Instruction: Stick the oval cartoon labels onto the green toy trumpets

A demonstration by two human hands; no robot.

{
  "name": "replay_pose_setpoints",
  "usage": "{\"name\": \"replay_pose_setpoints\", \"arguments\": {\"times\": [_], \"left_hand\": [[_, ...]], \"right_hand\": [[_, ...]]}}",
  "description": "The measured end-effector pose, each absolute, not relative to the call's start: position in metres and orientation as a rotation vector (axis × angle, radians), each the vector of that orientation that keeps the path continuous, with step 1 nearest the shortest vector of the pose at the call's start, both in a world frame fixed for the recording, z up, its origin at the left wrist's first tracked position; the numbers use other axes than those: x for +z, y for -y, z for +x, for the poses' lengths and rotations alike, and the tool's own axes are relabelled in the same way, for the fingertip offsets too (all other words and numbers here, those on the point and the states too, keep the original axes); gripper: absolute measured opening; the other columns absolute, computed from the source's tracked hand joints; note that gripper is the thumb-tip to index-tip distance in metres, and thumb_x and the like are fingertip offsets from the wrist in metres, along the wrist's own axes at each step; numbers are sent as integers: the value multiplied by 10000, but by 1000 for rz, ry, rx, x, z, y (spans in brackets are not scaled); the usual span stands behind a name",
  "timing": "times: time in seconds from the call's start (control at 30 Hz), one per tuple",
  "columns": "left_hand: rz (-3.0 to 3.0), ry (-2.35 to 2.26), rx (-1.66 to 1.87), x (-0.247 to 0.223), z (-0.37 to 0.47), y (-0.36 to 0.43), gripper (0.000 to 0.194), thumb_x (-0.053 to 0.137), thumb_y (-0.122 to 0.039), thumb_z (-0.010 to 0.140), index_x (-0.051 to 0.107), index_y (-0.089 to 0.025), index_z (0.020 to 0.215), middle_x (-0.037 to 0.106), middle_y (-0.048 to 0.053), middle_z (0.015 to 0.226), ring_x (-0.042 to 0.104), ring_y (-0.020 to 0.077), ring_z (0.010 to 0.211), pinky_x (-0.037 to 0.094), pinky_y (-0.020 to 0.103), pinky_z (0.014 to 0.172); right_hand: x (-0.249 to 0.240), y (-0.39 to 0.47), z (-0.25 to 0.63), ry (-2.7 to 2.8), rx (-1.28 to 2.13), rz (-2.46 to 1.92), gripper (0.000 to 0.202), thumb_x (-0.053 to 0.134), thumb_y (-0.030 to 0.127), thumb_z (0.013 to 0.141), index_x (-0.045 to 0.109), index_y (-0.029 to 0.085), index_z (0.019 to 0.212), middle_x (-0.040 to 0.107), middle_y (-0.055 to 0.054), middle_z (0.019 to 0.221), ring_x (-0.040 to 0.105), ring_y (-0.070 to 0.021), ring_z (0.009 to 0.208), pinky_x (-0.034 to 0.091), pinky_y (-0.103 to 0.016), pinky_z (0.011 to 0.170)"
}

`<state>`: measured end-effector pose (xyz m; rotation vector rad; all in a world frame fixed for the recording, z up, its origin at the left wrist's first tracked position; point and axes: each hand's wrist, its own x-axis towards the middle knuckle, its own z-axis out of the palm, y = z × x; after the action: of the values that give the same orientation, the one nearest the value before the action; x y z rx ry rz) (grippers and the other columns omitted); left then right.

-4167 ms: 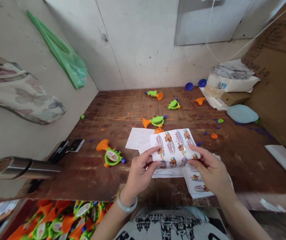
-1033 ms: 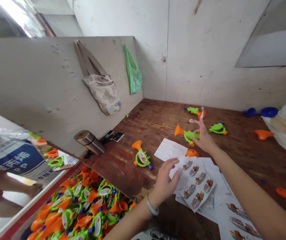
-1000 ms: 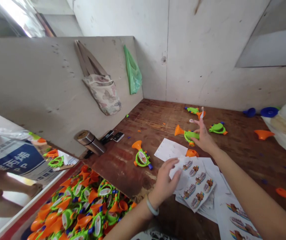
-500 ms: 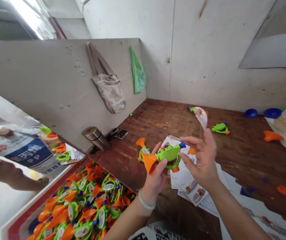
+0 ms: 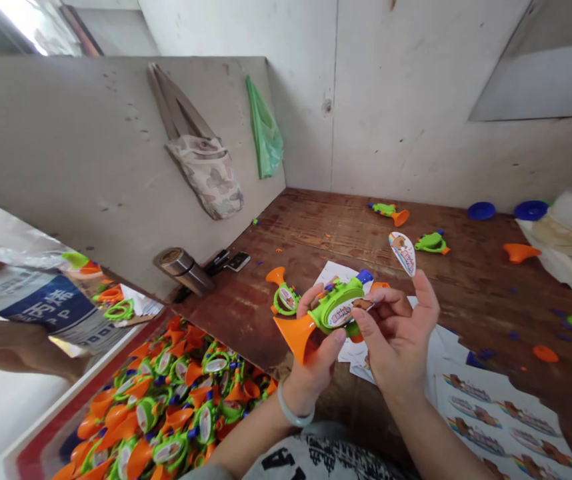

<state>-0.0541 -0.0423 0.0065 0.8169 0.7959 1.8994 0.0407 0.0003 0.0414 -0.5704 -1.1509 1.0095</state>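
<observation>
My left hand (image 5: 316,363) is wrapped round a toy trumpet (image 5: 325,308) with a green body, an orange bell pointing left and a blue mouthpiece. An oval printed sticker (image 5: 342,315) lies against the trumpet's green face. At that sticker's right end, the thumb and fingers of my right hand (image 5: 401,333) are pinched together. A second sticker (image 5: 403,254) clings to a raised fingertip of the same hand, standing clear of the trumpet. Just left of the held toy, another toy trumpet (image 5: 286,298) rests on the table, with a sticker on its face.
A bin (image 5: 31,437) full of toy trumpets stands at lower left. Sticker sheets (image 5: 509,417) lie at right. Behind are a steel flask (image 5: 186,270), a phone (image 5: 239,261) and more toy parts. A cloth bag (image 5: 209,173) hangs on the partition. A person's leg (image 5: 21,343) shows at left.
One sticker now lies against the trumpet's face, which was bare green before. My right hand has come in to touch it, and the other sticker has stayed on its fingertip. The view has shifted slightly.
</observation>
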Motion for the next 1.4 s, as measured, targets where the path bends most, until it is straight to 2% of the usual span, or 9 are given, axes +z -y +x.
{"name": "replay_pose_setpoints", "arguments": {"times": [0.33, 0.57, 0.77, 0.9, 1.07, 1.2, 1.4], "left_hand": [[781, -835, 1929, 10, -53, 42, 665, 884, -334, 809, 576, -279, 1396, 641, 112, 1420, 682, 310, 1245, 528, 482, 1129], [837, -880, 1928, 8, -53, 43, 626, 828, -369, 868, 546, -265, 1417, 692, 118, 1362, 691, 295, 1225, 514, 471, 1128], [748, -909, 1944, 16, -51, 41, 602, 835, -415, 852, 564, -255, 1365, 716, 126, 1309, 721, 292, 1158, 555, 472, 1077], [696, -937, 2000, 21, -50, 38, 578, 862, -423, 812, 600, -248, 1296, 728, 100, 1240, 724, 263, 1127, 559, 427, 1064], [688, -934, 2027, 20, -50, 40, 573, 849, -416, 814, 584, -243, 1292, 742, 107, 1202, 746, 266, 1067, 587, 423, 1004], [749, -944, 2035, 17, -52, 44, 550, 825, -416, 844, 586, -253, 1311, 722, 106, 1275, 738, 263, 1090, 583, 409, 1000], [756, -959, 2036, 16, -53, 47, 540, 837, -435, 831, 597, -289, 1293, 723, 76, 1295, 717, 259, 1148, 554, 406, 1049]], "right_hand": [[45, 3, 39, 1234, 881, -585, 894, 736, 66, 892, 342, 472, 1584, 663, 35, 1030, 720, -122, 823, 641, -216, 629], [44, 4, 38, 1251, 821, -568, 906, 722, 39, 885, 348, 470, 1589, 662, 36, 1046, 729, -112, 826, 666, -232, 694], [43, 4, 34, 1252, 779, -549, 898, 724, 28, 880, 371, 458, 1586, 662, 29, 1049, 710, -111, 834, 669, -252, 750], [45, 2, 33, 1287, 722, -525, 873, 698, 25, 896, 366, 425, 1597, 663, 20, 1040, 710, -118, 848, 664, -250, 734], [51, -6, 33, 1332, 624, -489, 832, 674, 20, 910, 368, 385, 1592, 690, 40, 947, 703, -127, 828, 656, -261, 738], [54, -10, 34, 1339, 706, -557, 816, 702, 60, 916, 342, 376, 1577, 702, 62, 889, 705, -134, 758, 645, -270, 689], [55, -5, 35, 1330, 841, -612, 817, 715, 112, 921, 281, 356, 1569, 706, 73, 880, 715, -153, 755, 640, -289, 650]]}}
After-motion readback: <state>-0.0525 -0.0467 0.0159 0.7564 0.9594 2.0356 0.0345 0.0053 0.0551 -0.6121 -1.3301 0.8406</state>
